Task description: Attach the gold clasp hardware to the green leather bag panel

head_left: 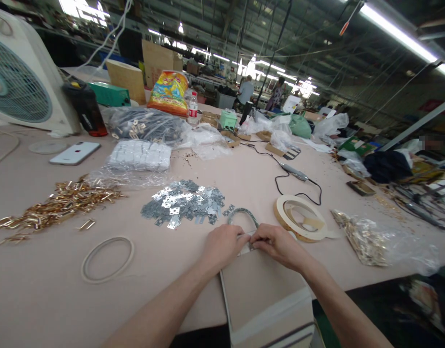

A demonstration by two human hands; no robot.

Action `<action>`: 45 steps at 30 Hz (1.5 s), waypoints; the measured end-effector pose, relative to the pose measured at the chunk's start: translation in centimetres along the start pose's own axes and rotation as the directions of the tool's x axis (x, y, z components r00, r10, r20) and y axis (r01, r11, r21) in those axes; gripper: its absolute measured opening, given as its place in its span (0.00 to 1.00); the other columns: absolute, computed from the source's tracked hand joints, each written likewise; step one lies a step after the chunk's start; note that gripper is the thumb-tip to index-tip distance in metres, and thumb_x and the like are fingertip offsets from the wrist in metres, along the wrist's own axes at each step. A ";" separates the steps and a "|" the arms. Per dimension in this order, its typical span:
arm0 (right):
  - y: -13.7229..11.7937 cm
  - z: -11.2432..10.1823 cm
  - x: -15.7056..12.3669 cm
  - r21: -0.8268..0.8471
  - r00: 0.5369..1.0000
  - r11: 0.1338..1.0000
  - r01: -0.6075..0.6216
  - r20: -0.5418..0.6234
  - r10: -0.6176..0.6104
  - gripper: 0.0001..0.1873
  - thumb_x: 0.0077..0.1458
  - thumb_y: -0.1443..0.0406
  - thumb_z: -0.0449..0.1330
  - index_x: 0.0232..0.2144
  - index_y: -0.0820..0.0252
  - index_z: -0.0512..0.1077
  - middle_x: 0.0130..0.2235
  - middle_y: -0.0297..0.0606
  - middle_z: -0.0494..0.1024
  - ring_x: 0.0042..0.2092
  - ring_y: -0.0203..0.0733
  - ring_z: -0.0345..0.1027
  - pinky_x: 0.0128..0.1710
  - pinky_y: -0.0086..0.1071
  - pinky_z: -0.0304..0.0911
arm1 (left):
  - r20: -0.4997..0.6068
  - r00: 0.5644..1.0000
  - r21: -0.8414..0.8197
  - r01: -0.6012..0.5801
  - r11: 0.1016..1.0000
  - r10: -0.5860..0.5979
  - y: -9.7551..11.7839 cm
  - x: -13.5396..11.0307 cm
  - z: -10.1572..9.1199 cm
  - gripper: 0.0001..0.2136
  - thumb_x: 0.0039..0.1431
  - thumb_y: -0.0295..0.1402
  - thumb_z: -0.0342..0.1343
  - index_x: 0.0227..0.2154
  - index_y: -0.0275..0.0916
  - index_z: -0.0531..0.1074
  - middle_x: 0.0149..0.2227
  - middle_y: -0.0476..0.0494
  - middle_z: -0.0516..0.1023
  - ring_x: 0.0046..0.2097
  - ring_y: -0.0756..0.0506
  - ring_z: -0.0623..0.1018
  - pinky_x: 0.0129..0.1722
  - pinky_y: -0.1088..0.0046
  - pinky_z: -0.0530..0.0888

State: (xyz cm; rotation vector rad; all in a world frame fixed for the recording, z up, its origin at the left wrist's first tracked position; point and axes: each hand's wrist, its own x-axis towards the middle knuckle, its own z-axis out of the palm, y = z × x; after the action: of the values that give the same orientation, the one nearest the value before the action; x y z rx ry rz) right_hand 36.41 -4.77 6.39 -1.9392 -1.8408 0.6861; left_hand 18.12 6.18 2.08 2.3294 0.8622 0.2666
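Beige is the colour of what you work on: a beige flat bag (262, 290) with a pale strip along its edges. It lies on the pinkish counter (34, 299) right in front of you. Its long axis runs from you toward the far side, its lower end hangs over the near counter edge, and its top edge points away from you. From that top edge a grey cord loop handle (243, 213) arches away from you, toward a heap of small silvery square metal plates (186, 200).

Your left grip (222, 246) and your right grip (276, 244) meet at the bag's top edge. Both are pinched shut on it at the foot of the handle, knuckles nearly touching.

Just right of your right grip lies a tan roll of tape (298, 217). Beyond that, a clear plastic bag (407, 251) holds gold-coloured metal bits. A loose pile of gold metal clips (63, 203) lies well to the left, and a thin pale ring (107, 258) lies nearer you.

Farther back, a clear wrapper (140, 154) holds white blocks and a dark plastic bag (146, 123) holds brassy parts. An orange printed pouch (169, 92) and a small bottle with a red label (193, 106) stand behind; their print is too small to read.
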 end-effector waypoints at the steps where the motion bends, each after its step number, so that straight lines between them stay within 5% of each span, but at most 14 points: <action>1: 0.0 0.0 0.0 0.004 1.000 1.000 0.017 0.001 -0.017 0.08 0.63 0.70 0.63 0.36 0.53 0.82 0.38 0.34 0.81 0.40 0.41 0.75 0.41 0.32 0.64 | -0.003 1.000 -0.006 0.015 1.000 -0.015 0.0 0.1 0.0 0.14 0.69 0.46 0.56 0.36 0.47 0.83 0.36 0.43 0.85 0.42 0.37 0.84 0.39 0.66 0.74; 14: 0.7 0.6 -2.1 -0.002 0.992 0.992 0.125 -0.032 -0.125 0.11 0.72 0.66 0.56 0.41 0.54 0.79 0.43 0.38 0.80 0.45 0.44 0.75 0.47 0.34 0.66 | -0.037 0.999 -0.018 0.030 0.999 -0.031 -0.4 0.3 0.8 0.14 0.68 0.49 0.56 0.37 0.50 0.84 0.36 0.45 0.85 0.41 0.38 0.83 0.37 0.68 0.72; 24: -0.6 0.8 -0.7 -0.113 1.000 0.994 0.008 -0.020 -0.010 0.12 0.65 0.72 0.57 0.34 0.55 0.79 0.38 0.37 0.78 0.41 0.43 0.74 0.43 0.34 0.63 | -0.054 0.998 -0.021 0.022 1.000 -0.023 -0.7 0.1 1.0 0.14 0.69 0.47 0.56 0.37 0.49 0.83 0.36 0.46 0.86 0.41 0.39 0.83 0.38 0.68 0.72; 33: 0.3 0.6 1.4 0.023 0.973 0.974 -0.227 0.040 0.226 0.09 0.54 0.72 0.64 0.39 0.58 0.76 0.36 0.34 0.80 0.37 0.41 0.73 0.37 0.31 0.62 | -0.097 0.995 -0.068 -0.030 0.997 0.023 -1.1 -0.1 1.2 0.13 0.71 0.46 0.54 0.39 0.49 0.83 0.38 0.46 0.86 0.42 0.39 0.83 0.39 0.67 0.73; 36: 0.8 0.7 1.4 0.086 0.976 0.975 -0.204 0.095 0.196 0.04 0.55 0.69 0.62 0.35 0.58 0.75 0.34 0.34 0.80 0.36 0.41 0.72 0.36 0.32 0.62 | -0.178 0.983 -0.180 -0.076 0.981 0.044 -1.4 -1.0 1.3 0.07 0.67 0.39 0.59 0.43 0.47 0.80 0.43 0.47 0.84 0.45 0.41 0.82 0.45 0.66 0.76; 40: 1.7 1.2 0.8 0.120 0.986 0.981 -0.152 0.092 0.141 0.05 0.58 0.62 0.61 0.34 0.56 0.76 0.33 0.35 0.78 0.36 0.45 0.72 0.36 0.34 0.63 | -0.341 0.930 -0.272 -0.240 0.932 0.140 -2.4 -3.6 1.5 0.16 0.55 0.29 0.68 0.47 0.43 0.76 0.51 0.42 0.78 0.52 0.41 0.79 0.55 0.64 0.77; 45: 1.8 1.0 0.3 0.130 0.984 0.982 -0.140 0.126 0.124 0.09 0.60 0.58 0.62 0.34 0.55 0.77 0.34 0.37 0.79 0.37 0.47 0.72 0.37 0.36 0.65 | -0.371 0.916 -0.268 -0.260 0.928 0.150 -3.8 -6.7 2.3 0.16 0.52 0.33 0.76 0.43 0.45 0.80 0.52 0.42 0.79 0.52 0.38 0.79 0.54 0.59 0.78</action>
State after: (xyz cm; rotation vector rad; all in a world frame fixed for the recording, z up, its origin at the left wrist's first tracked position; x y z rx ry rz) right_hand 37.35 -4.61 4.52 -1.9802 -1.6916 0.9631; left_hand 11.95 2.97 -1.87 2.1014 0.6696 0.8636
